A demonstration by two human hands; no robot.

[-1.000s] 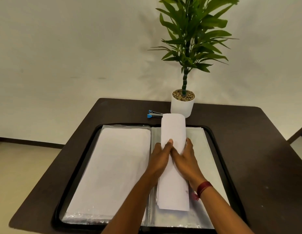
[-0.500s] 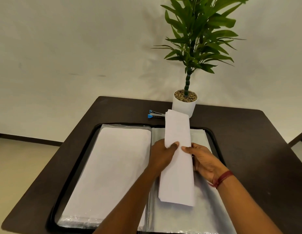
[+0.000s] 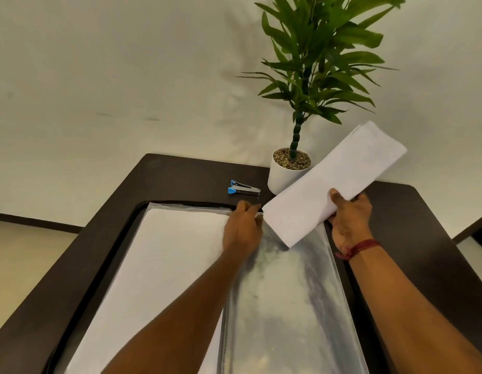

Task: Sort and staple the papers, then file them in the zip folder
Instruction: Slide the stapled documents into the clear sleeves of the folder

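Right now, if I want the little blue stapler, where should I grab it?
Probably pinch the stapler across its long sides, around the middle, coming down from above. It lies flat on the dark table with its blue end left and metal end toward the white plant pot, so the pot crowds the right end.

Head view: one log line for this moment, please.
right hand: grips papers above folder | left hand: at sleeve top edge, grip unclear | stapler: on table, untouched
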